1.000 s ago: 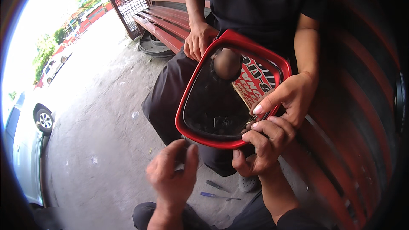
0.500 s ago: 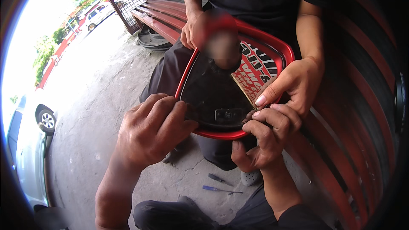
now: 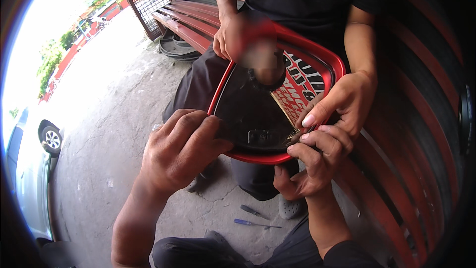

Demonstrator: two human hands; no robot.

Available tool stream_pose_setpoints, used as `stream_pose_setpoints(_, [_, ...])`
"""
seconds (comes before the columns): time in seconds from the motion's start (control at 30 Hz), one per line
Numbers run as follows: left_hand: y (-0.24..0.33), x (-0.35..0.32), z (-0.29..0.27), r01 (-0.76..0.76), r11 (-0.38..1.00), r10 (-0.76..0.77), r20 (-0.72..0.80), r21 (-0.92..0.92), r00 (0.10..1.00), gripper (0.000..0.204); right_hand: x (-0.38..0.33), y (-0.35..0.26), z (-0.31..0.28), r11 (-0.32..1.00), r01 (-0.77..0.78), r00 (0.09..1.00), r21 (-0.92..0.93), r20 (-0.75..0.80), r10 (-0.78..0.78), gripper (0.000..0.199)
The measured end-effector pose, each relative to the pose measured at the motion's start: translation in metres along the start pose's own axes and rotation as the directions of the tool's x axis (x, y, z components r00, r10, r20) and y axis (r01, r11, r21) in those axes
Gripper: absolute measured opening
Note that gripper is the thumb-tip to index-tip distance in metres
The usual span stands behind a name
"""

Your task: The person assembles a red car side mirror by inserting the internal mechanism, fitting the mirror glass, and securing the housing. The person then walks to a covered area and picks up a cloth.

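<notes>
A red-rimmed mirror [image 3: 238,114], looking like a car side mirror, is held face up between me and a person opposite. Its dark glossy face shows reflections, among them a red, black and white printed pattern. My left hand [image 3: 178,151] grips the left rim at the lower corner, fingers curled over the edge. At the lower right corner my right hand [image 3: 317,159] pinches the rim, its fingertips on the edge of the glass. Beside them the other person's left hand [image 3: 347,99] presses its thumb near the same edge. Their right hand [image 3: 228,37] supports the far left rim.
On the concrete floor [image 3: 119,134] lie a blue-handled screwdriver [image 3: 248,223] and a dark-handled tool [image 3: 253,211]. A slatted red-brown bench [image 3: 191,20] runs behind the other person and down the right. Dark rubber rings [image 3: 178,48] lie under it. A parked car [image 3: 37,168] stands at the left.
The mirror and the hands around it have shifted slightly right in the picture. My right fingertips have moved a little along the corner edge. A white vehicle in the background has left the view.
</notes>
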State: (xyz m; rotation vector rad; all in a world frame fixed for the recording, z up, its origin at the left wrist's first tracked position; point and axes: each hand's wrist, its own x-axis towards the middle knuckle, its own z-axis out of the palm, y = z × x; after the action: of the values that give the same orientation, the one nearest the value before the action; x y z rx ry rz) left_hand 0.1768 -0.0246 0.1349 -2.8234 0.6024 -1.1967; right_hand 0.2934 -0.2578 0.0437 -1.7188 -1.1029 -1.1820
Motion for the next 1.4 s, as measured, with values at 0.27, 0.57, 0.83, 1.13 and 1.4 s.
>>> stream_pose_setpoints(0.27, [0.014, -0.002, 0.01, 0.157, 0.984, -0.165, -0.095, -0.09, 0.982, 0.056, 0.002, 0.013, -0.017, 0.999, 0.032, 0.998, -0.016, 0.049, -0.031, 0.033])
stream_pose_setpoints(0.57, [0.03, -0.01, 0.024, 0.424, 0.496, -0.664, -0.017, -0.758, 0.748, 0.039, 0.002, 0.023, -0.043, 0.999, 0.035, 0.997, 0.006, 0.073, -0.035, 0.034])
stream_pose_setpoints(0.83, [0.016, -0.038, 0.032, 0.354, 0.273, -0.592, 0.134, -0.894, 0.795, 0.041, 0.015, 0.011, -0.05, 0.999, 0.045, 0.997, -0.003, 0.056, -0.044, 0.022])
stream_pose_setpoints(1.13, [0.014, -0.04, 0.035, 0.317, 0.164, -0.608, 0.157, -0.934, 0.778, 0.038, 0.041, -0.014, -0.049, 0.997, -0.034, 0.999, -0.065, -0.015, 0.033, 0.02])
stream_pose_setpoints(1.4, [0.021, -0.01, 0.035, 0.265, 0.395, -0.602, -0.03, -0.88, 0.798, 0.039, 0.041, -0.021, -0.025, 0.634, -0.526, 0.751, 0.567, -0.04, 0.659, 0.058])
